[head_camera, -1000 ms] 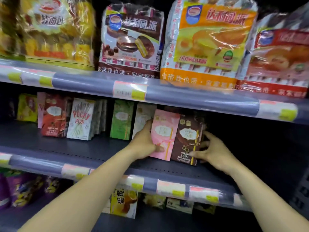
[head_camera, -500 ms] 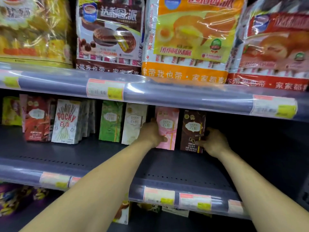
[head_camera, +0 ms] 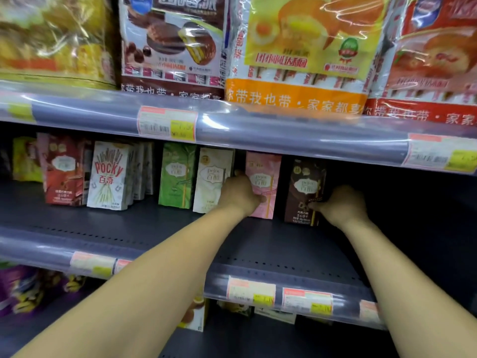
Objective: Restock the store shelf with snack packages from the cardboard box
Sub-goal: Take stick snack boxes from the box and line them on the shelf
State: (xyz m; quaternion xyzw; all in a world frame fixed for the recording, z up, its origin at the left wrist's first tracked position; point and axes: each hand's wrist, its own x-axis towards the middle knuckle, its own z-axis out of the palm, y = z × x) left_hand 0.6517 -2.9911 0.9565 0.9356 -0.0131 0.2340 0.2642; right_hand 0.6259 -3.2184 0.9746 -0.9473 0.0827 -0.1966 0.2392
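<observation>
Both arms reach deep into the middle shelf [head_camera: 144, 228], where a row of slim snack boxes stands upright near the back. The left hand [head_camera: 238, 196] grips the pink box [head_camera: 267, 171]: the thumb lies across its front and the fingers curl round its left edge. At 3 o'clock from it, a little apart, stands the brown box [head_camera: 305, 184], and the right hand [head_camera: 342, 206] pinches its lower right edge with curled fingers. Both boxes rest on the shelf floor, facing forward.

At 9 o'clock from the pink box the cream box [head_camera: 210, 174] stands just beside the left hand, with the green box [head_camera: 176, 174] close against it. Farther toward 9 o'clock come the white Pocky box [head_camera: 108, 174], with more like it behind, and the red box [head_camera: 63, 174].

At 12 o'clock, on the shelf above, sit large bags of cakes: a chocolate pie bag [head_camera: 173, 45] and an orange bag [head_camera: 296, 52] side by side. A price tag [head_camera: 167, 124] is fixed to the rail below them.
</observation>
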